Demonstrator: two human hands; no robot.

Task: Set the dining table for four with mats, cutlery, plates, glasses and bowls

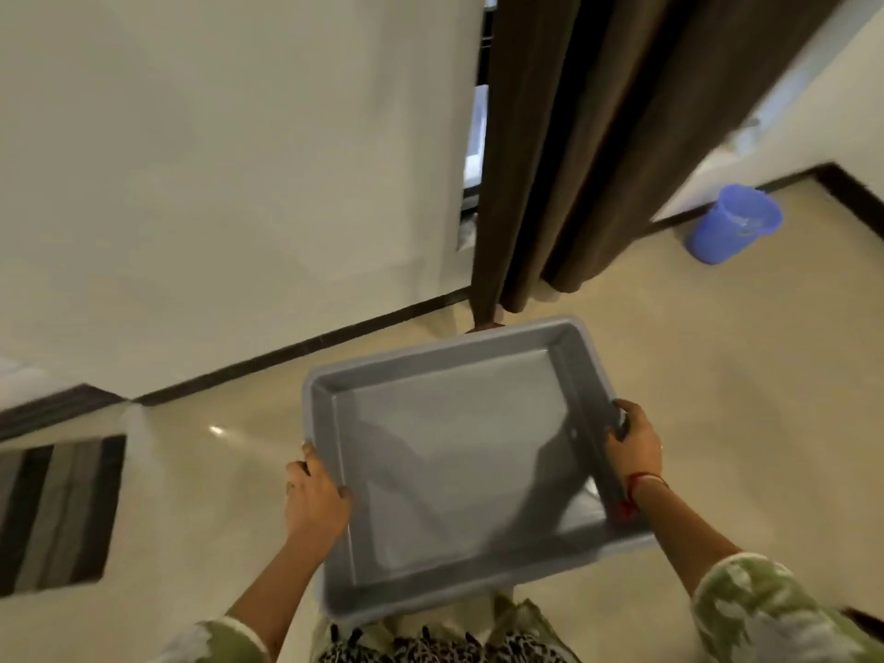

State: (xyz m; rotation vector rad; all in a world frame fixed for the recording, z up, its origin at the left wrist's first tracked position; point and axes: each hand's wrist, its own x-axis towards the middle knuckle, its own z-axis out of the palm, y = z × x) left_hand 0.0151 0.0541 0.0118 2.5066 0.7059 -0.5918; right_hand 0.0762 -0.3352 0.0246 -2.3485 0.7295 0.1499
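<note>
- Carrying a grey plastic tray (454, 437) in the lower centre of the frame, out in front of the body and above a cream tiled floor (717, 375).
- Gripping the tray's left rim with the left hand (313, 495), thumb hooked over the edge onto the inner wall, remaining fingers tucked under the rim and out of sight.
- Clamping the right rim with the right hand (634, 445), fingertips curled over the edge.
- Wearing a red thread (643, 480) round the right wrist and green patterned sleeves (765, 610) at the bottom corners of the frame.
- Showing the tray's smooth grey bottom, crossed by dark shadows.
- Facing a white wall (215, 160) across the upper left, edged at floor level by dark skirting (306, 346).
- Looking past the tray's far edge at a dark brown curtain (574, 136), hung from the top centre down to the floor.
- Leaving a blue plastic bucket (732, 224) at the right of the frame, on the floor near the skirting and well apart from the tray.
- Passing a striped rug (57, 514) at the lower left, banded in black and grey.
- Blurred throughout, with fine detail too soft to read.
</note>
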